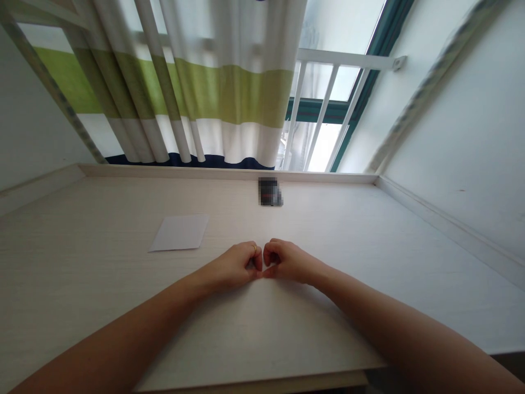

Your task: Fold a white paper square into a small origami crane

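My left hand [241, 262] rests low over the white desk [262, 323], its fingers curled in and a ring on one finger. Facing it, my right hand [289, 261] is curled the same way. The two thumb tips meet, or nearly so, at the middle, and a narrow gap parts the curled fingers. Whatever lies in the fingers, if anything, is hidden or too small to make out. Beyond my left wrist a sheet of white paper [179, 232] lies flat, touched by neither hand.
A small dark object, blurred out [269, 191], sits near the desk's back edge. A low raised rim [229, 173] runs along the back. Behind it hang a white and green curtain [241, 93] and a white railing [324, 87] before the window. White walls stand at both sides.
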`<state>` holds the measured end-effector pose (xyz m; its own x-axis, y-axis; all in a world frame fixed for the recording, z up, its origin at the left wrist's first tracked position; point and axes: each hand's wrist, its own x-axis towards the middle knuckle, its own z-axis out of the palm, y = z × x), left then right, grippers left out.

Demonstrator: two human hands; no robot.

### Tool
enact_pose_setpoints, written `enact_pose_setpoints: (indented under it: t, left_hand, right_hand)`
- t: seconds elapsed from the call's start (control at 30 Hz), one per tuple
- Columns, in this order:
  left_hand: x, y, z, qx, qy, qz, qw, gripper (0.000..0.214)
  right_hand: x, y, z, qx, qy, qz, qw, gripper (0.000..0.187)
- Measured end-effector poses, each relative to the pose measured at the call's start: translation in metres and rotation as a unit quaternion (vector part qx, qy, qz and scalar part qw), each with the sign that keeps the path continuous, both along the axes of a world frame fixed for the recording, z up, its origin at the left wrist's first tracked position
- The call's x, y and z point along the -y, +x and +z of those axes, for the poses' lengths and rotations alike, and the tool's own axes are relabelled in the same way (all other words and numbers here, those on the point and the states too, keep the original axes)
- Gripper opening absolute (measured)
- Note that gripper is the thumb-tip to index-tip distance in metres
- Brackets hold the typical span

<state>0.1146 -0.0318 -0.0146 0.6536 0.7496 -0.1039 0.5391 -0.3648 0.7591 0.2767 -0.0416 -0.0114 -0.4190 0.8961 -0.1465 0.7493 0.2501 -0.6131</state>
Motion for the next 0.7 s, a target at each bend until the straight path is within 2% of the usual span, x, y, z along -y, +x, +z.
enact_pose_setpoints:
  t: [0.3,0.7]
  left_hand:
    - [-0.0012,-0.0035,-0.0003,-0.016,0.029,-0.038,0.999,0.005]
    - [-0.0026,-0.0051,0.0024,-0.022,-0.007,-0.037,0.999,0.007]
  right_hand:
    - [-0.003,0.0046,0.0045,-0.008,-0.023,0.017,1.0,0.015]
    - [-0.0042,0.0076,0.0072,-0.031,-0.084,0.008,0.996,0.018]
